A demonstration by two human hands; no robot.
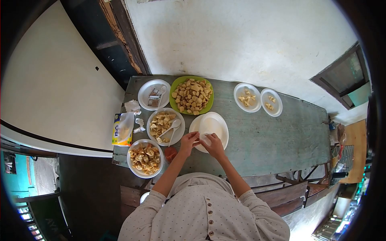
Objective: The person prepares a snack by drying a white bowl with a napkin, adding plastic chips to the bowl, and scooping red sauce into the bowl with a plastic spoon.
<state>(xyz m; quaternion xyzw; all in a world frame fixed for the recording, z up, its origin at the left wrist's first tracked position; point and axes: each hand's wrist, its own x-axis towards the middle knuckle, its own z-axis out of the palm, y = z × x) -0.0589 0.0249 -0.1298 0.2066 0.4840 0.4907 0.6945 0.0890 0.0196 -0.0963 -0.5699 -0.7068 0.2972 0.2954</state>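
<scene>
My left hand (189, 142) and my right hand (213, 145) meet over the near part of a stack of white plates (220, 127). Between their fingertips they pinch a thin, whitish, see-through piece (205, 139), perhaps film or a wrapper; its kind is too small to make out. Just left of my left hand stands a white plate of pale cut chunks (162, 120) with a white spoon (175, 123) lying on it. Beyond the hands is a green plate (173, 89) heaped with tan, rounded pieces (193, 95).
At the near left is a white plate of mixed chunks (145, 158), with a red item (170, 153) beside it. A tissue pack (122, 129) and crumpled tissues (132, 107) lie on the left edge. Two white plates (240, 105) (271, 113) with a few folded pieces sit near the wall.
</scene>
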